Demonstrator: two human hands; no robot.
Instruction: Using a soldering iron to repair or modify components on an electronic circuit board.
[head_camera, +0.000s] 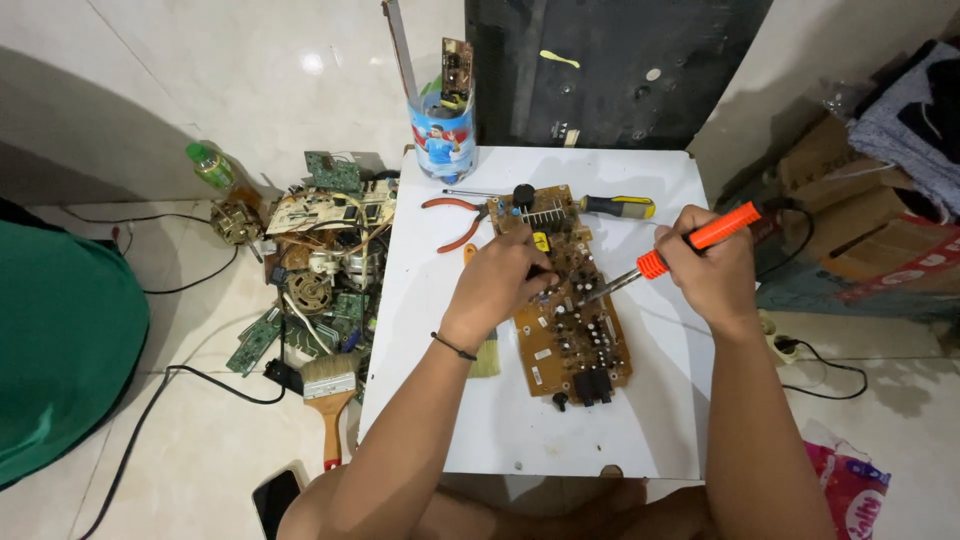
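The circuit board (567, 300) is lying flat near the middle of the small white table (500, 430), its long side running slantwise from the upper left toward the lower right. The left hand (500, 280) is resting on the board's upper half, fingers curled down onto the parts there; whether they are pinching anything I cannot tell, since the fingertips are hiding behind the knuckles. The right hand (712, 268) is gripping the orange handle of a soldering iron (672, 254), fingers wrapped closed around it, and the metal tip is pointing down-left and touching the board just beside the left hand's fingers. A black cord is trailing from the iron's handle off the table's right edge.

Red-handled pliers (455, 222) are lying on the table just left of the board's top corner, and a yellow and black screwdriver (610, 206) is lying just beyond that top end. A cut plastic bottle (443, 130) is standing at the table's far left corner. On the floor to the left, a pile of scrap boards and motors (320, 260) is sitting, with a paintbrush (330, 395) near it
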